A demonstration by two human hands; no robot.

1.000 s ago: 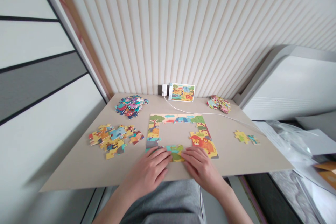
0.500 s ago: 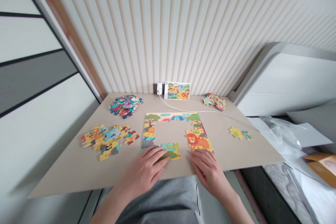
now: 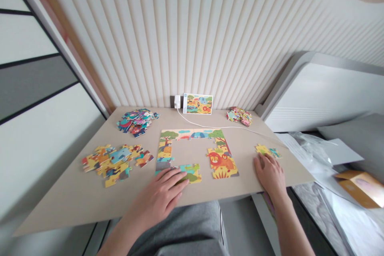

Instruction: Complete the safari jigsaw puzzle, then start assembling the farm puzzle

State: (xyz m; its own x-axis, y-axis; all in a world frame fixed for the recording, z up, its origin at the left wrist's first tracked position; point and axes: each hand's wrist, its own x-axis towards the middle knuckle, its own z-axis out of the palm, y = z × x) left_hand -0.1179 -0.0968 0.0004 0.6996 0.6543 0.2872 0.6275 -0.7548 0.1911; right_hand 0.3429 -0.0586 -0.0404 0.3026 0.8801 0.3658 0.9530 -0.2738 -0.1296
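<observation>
My left hand (image 3: 164,192) lies flat with fingers stretched over the lower left of a jigsaw frame (image 3: 220,133), covering part of its bottom edge. The bottom strip (image 3: 193,173) shows green and teal. A lion section (image 3: 222,163) forms the lower right, with a gap between it and the strip. Over at the right side, my right hand (image 3: 271,175) has its fingers extended at the near edge of a yellow puzzle piece (image 3: 263,149); the fingertips partly cover that edge. A small teal and yellow piece (image 3: 275,152) lies beside it.
Loose yellow puzzle pieces (image 3: 118,160) are heaped at the left, a darker pile (image 3: 137,121) behind them. Another pile (image 3: 239,115) sits at the back right. A picture card (image 3: 198,104) leans on the wall by a white charger (image 3: 177,101), whose cable (image 3: 210,127) crosses the table.
My right hand has left the lion section and moved right to the yellow piece. My left hand stays on the bottom strip. The view has shifted slightly to the right.
</observation>
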